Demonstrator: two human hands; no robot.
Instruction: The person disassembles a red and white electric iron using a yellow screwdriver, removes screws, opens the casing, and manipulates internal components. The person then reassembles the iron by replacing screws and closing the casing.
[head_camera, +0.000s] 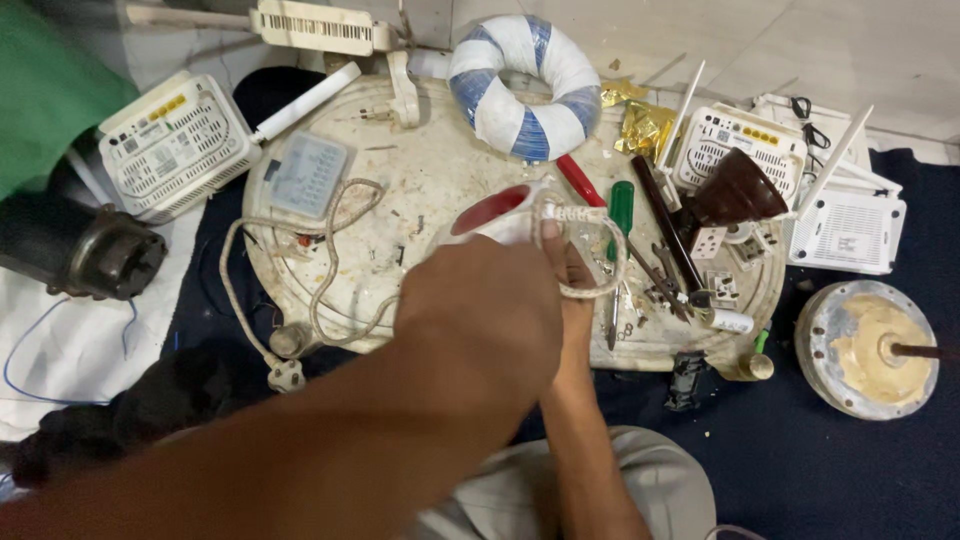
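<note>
1. A white-and-red appliance (500, 215) is held over the round table (420, 170) by the left hand (480, 320).
2. Its braided cord (585, 250) is gripped by the right hand (570, 270); loops are best kept even and snug.

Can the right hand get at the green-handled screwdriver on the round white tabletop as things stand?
Probably yes. The green-handled screwdriver lies uncovered just beyond the right hand, but that hand and the left hand are both occupied with the red-and-white appliance and its cord.
</note>
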